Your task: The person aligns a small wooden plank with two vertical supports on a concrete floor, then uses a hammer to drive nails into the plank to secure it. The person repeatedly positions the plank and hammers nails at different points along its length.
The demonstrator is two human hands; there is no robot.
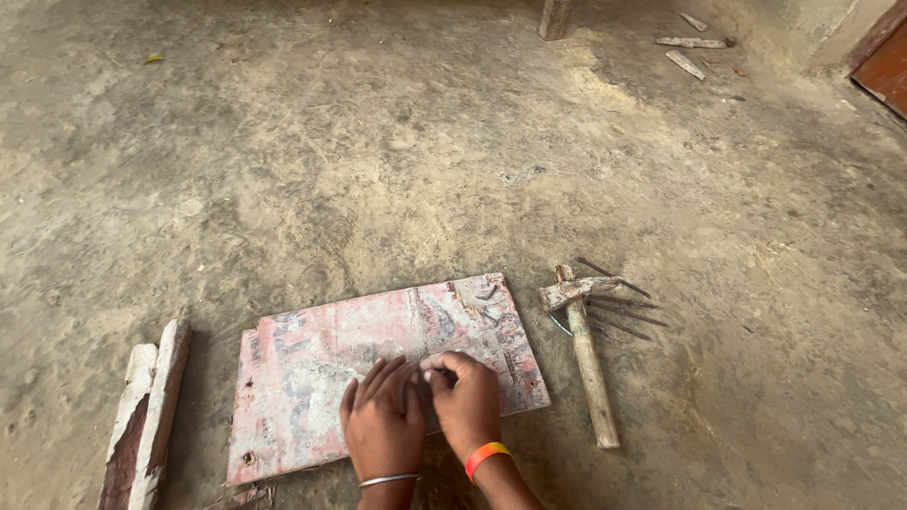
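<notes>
Hands meet on our worn pink board [378,364]: left hand [381,425] pressed flat, right hand [466,401] curled, pinching something too small to identify; hammer [584,349] lies just right, handle toward us.

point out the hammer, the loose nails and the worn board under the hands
hammer [590,373], head view, on the middle of its wooden handle
nails [624,312], head view, on the shafts beside the hammer head
board [321,354], head view, on its bare pinkish face
</notes>
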